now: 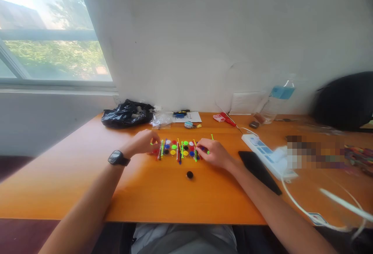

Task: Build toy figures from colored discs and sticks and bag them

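Observation:
Rows of coloured round discs [174, 147] in white, green, red, black, blue and yellow lie on the wooden table, with thin coloured plastic sticks [178, 151] standing across them in bunches. At the left end of the row is my left hand [145, 142], its curled fingers closed by green and red pieces. My right hand [215, 152] bends its fingers together at the right end, against a bunch of yellow and green sticks [196, 151]. What exactly either hand pinches is too small to make out. Nearer me, a black round piece [190, 174] lies alone.
A black plastic bag [126, 114] and clear wrapping [161, 119] lie at the back left. To the right are a black flat tablet-like object [258, 170], a white power strip [266, 155] with cables, and a water bottle [275, 104]. The table's front edge [186, 222] runs before my lap.

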Available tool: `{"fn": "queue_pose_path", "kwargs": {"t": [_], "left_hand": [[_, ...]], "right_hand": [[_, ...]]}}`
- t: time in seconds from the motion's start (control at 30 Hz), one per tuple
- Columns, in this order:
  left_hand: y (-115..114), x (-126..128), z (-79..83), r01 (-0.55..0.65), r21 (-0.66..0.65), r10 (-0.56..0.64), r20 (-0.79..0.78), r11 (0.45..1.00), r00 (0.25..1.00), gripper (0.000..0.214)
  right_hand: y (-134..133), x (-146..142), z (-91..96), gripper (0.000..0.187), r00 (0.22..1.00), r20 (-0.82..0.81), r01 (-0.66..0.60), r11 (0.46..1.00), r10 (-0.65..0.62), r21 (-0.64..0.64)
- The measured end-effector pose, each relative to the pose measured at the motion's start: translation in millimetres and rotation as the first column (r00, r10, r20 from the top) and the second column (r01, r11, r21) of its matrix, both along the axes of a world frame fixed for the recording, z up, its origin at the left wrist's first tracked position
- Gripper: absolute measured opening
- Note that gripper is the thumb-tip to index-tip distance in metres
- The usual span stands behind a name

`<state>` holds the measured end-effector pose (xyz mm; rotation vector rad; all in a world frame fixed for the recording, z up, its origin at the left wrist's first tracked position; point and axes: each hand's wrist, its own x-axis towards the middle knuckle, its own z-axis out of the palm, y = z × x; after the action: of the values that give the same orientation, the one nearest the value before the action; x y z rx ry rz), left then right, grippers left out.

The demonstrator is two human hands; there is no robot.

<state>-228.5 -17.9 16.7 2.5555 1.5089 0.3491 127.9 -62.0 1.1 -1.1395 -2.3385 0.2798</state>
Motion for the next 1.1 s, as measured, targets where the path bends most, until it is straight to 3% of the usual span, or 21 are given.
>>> {"fn": "queue_pose_path", "kwargs": {"t": [0.37,0.83,1.1], "left_hand": [[-12,22,-5.4,0.027,-0.024,-0.028,-0.082,0.999,0.996,0.017],[-11,19,-0.1,0.046,-0.041,-0.045,0.022,0.998,0.999,0.015],[4,3,-4.8,0.156,-0.088,-0.135,0.208,0.984,0.969,0.018]], "right_hand": [[-3,-3,-0.5,0.019,1.0,0.028,-0.014,1.0,0.014,0.009],[2,0,-8.5,0.016,0.999,0.032,-0.016,0.999,0.014,0.049],[3,1,-11.9,0.02,0.998,0.066,-0.003,1.0,0.001,0.018]]}}
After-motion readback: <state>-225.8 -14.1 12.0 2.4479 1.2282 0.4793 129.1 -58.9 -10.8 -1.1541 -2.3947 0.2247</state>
